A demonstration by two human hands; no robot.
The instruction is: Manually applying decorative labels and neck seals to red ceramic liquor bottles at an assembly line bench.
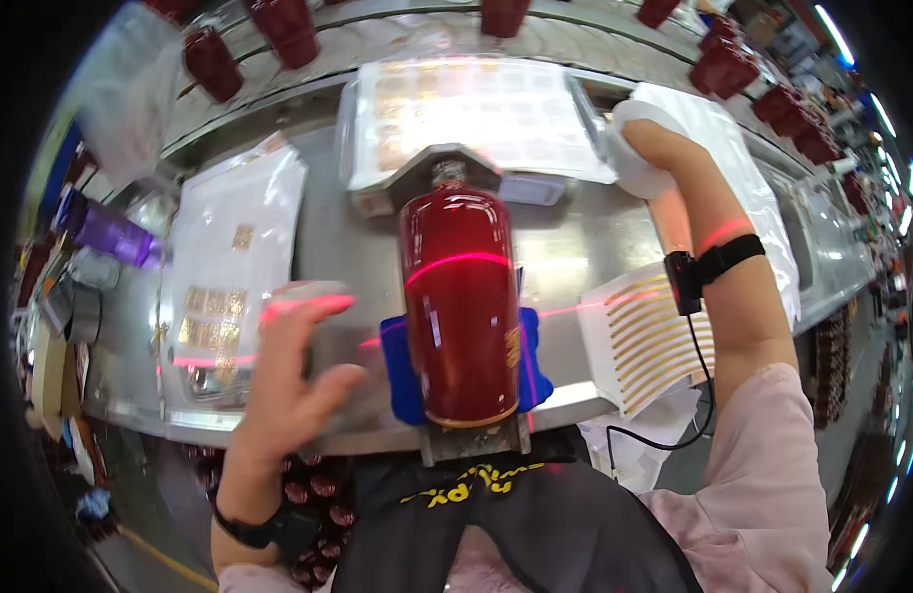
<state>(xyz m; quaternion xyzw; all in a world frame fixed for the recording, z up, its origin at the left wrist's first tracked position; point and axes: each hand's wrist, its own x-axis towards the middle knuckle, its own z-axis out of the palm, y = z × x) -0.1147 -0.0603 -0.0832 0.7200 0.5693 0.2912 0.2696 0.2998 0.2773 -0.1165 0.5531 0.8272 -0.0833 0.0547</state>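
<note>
A glossy dark red bottle [461,306] lies in a metal holder [476,445] in front of me, its neck pointing away. Blue padding [405,381] shows on both sides of it. Left of the bottle, my left hand [298,371] hovers with thumb and fingers apart, holding nothing and slightly blurred. My right arm reaches far to the right, where my right hand [659,143] is at a white rounded thing [634,173], perhaps a bowl. The fingers there are hidden, so I cannot tell whether they grip anything. Red light lines cross the bottle and both arms.
White sheets with small gold pieces lie at the left [234,237] and far middle [476,74]. A sheet with gold strips [654,341] rests at the right. A purple bottle [110,232] stands far left. Several dark red containers [283,30] line the back.
</note>
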